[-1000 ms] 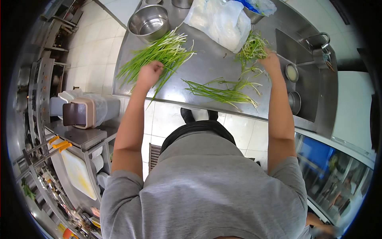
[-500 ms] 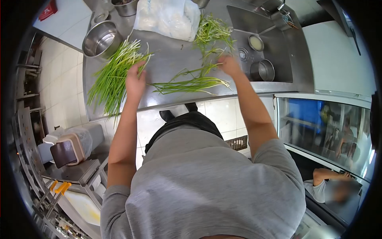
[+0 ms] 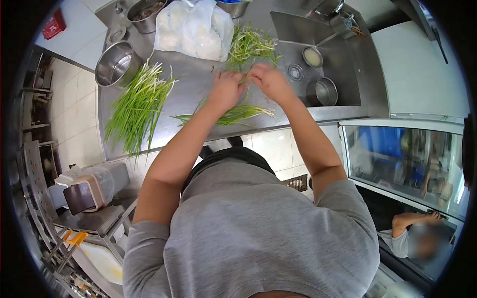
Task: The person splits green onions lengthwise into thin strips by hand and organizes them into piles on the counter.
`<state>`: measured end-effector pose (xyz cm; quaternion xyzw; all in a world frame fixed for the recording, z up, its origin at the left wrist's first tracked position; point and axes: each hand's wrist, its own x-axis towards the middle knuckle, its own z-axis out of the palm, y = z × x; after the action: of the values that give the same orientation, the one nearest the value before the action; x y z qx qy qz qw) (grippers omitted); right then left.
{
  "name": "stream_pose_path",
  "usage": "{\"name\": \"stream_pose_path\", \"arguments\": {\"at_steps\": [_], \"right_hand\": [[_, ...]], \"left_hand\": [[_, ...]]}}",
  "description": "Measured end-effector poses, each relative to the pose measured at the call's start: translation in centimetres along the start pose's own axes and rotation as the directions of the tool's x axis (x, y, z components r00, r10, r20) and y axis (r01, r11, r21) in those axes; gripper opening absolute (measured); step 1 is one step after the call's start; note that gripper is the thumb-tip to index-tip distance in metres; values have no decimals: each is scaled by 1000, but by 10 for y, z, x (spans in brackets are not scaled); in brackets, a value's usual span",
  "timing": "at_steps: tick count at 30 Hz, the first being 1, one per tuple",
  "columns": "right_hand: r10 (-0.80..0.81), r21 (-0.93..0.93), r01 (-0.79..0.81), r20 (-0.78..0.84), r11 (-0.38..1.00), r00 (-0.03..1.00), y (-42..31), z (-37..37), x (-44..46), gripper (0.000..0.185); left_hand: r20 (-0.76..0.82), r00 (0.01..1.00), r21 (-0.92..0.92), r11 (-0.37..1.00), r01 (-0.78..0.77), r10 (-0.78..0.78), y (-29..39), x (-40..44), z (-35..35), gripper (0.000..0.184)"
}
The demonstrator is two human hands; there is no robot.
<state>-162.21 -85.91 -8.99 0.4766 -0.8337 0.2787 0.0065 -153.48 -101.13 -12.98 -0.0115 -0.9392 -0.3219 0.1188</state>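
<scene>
My left hand (image 3: 227,90) and my right hand (image 3: 269,82) meet over the steel counter, fingertips pinched together. Between them is a thin spring onion (image 3: 247,94), partly hidden by the fingers. Just below my hands lies a small loose bunch of spring onions (image 3: 243,114), white ends to the right. A larger bunch of spring onions (image 3: 136,107) rests on the left of the counter, its green tips reaching over the front edge. Beyond my hands, a tangled heap of green scraps (image 3: 252,45) sits by the sink.
A steel pot (image 3: 118,64) stands beside the large bunch. Farther back are a white plastic bag (image 3: 194,32) and another pot (image 3: 144,16). The sink (image 3: 343,64) on the right contains a bowl (image 3: 312,57) and a steel pot (image 3: 325,92). Another person (image 3: 402,236) is at lower right.
My left hand has moved right, away from the large bunch, to meet my right hand. My right hand has shifted slightly left. The camera view has shifted a little.
</scene>
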Motion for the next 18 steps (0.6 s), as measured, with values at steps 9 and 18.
{"name": "stream_pose_path", "arguments": {"at_steps": [9,18], "right_hand": [[30,260,-67,145,963,989,38,-15,-12,11],[361,572,-372,138,731,922,107,-60,-13,10]], "left_hand": [[-44,999,18,1000,-24,24,6,2,12,14],[22,933,29,933,358,-359,1,-13,-6,17]]}}
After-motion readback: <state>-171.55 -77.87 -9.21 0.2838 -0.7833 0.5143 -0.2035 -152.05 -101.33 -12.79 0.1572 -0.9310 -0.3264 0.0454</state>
